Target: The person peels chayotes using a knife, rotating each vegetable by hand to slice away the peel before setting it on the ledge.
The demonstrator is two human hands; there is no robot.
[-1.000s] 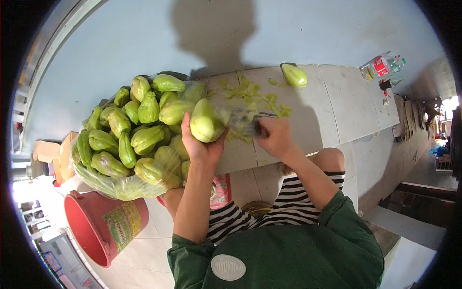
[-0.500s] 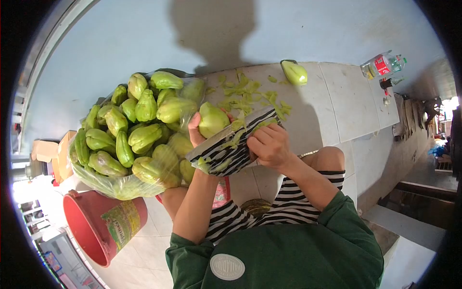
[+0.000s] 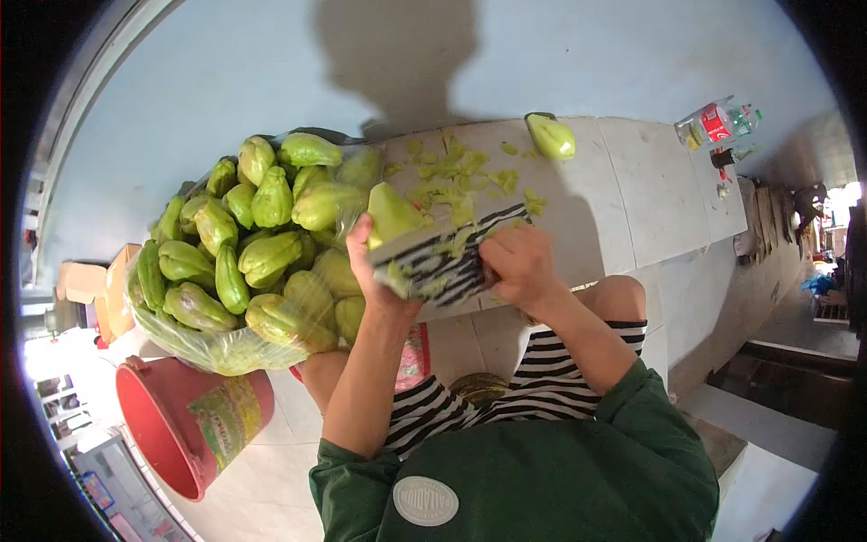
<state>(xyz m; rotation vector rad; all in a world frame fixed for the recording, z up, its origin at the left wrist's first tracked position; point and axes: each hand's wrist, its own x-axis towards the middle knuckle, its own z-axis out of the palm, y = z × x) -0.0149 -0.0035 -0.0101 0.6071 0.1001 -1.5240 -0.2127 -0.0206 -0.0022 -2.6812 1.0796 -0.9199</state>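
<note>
My left hand (image 3: 368, 264) is closed around a pale green chayote (image 3: 389, 213), its top facing the wall. My right hand (image 3: 521, 265) is shut on a broad-bladed knife like a cleaver (image 3: 447, 262); the fist hides the handle. The blade lies against the lower side of the chayote. Its shiny face seems to mirror my striped shorts, and bits of green peel cling to it. Part of my left hand is hidden behind the blade. Loose peelings (image 3: 452, 172) lie on the tiles beyond the hands.
A clear plastic bag (image 3: 230, 350) full of chayotes (image 3: 271, 257) stands at my left. A single chayote (image 3: 552, 135) lies by the wall. Below the bag a red bucket (image 3: 163, 411) is tipped on its side. Bottles (image 3: 716, 122) stand at the far right.
The knife and my right hand have shifted slightly right, and the blade has turned. The chayote has tilted in my left hand. A strip of peel hangs near the blade's upper edge.
</note>
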